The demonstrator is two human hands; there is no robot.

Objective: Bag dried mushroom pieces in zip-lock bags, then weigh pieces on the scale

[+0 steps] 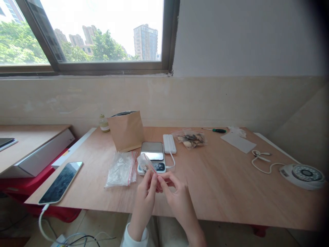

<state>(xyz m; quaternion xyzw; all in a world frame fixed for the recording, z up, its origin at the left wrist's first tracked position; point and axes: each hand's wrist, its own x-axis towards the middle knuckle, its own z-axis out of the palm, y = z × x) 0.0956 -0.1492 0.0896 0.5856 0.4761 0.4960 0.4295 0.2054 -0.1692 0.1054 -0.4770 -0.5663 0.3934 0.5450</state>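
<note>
Pinching the red-striped edge of a small clear bag, the fingers of the left hand and right hand come together, thumbs and fingertips nearly meeting on the strip. The bag tilts up and away from them, its body overlapping the front of a digital scale in view; what it contains is too small to make out. That scale sits on the desk just beyond the fingers, and to their left lies a pile of clear bags with red strips. Past the fingers, beside the scale's right edge, is a white block, with a white cable running towards the scale. Farther left, a brown paper bag stands upright; farther right lies a clear packet of dark and pale pieces. Well left of the fingers rests a phone. Farther off to their right are a green-handled screwdriver, a white sheet and a round white device.
</note>
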